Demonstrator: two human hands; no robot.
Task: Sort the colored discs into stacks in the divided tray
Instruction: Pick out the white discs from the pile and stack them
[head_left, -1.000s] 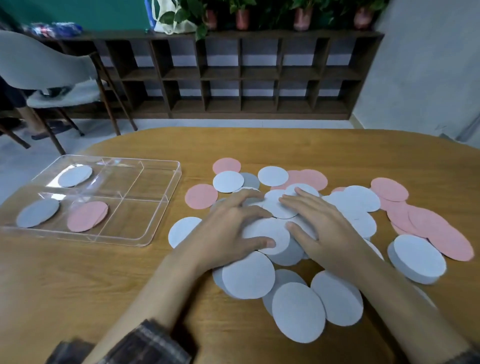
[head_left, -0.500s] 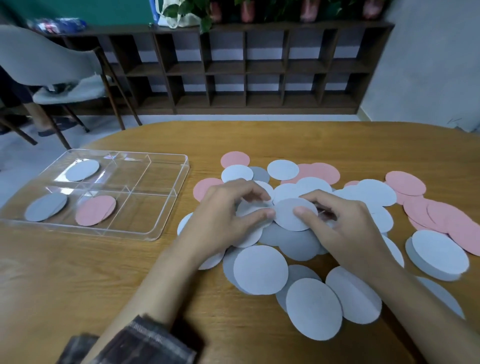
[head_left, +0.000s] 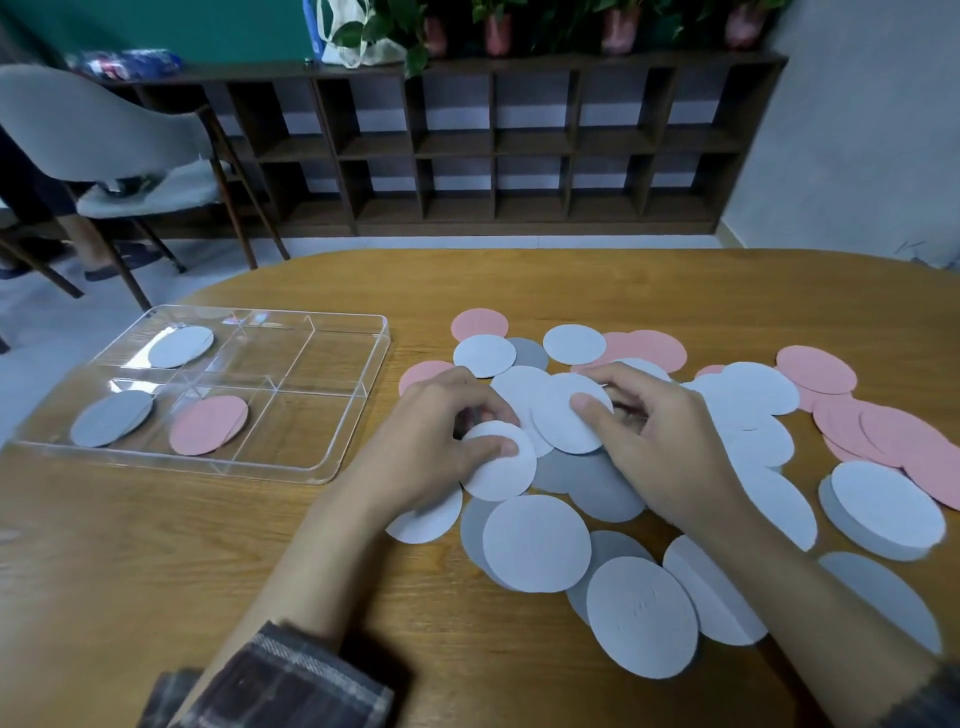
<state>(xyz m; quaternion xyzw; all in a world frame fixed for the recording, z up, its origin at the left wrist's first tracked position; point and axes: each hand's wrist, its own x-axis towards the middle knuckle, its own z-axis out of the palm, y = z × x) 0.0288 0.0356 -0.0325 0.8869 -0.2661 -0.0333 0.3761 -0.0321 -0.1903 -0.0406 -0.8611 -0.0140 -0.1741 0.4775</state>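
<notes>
Likely thin, light, bendy card; best pinched at the rim. Held: 1 white disc in curled grip of left hand, 2nd disc pinched by right hand, over heap on bench, right of tray.

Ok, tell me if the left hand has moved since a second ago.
Yes. The left hand has shifted slightly toward the tray, now covering part of the pink disc, and is pinching a white disc.
</notes>
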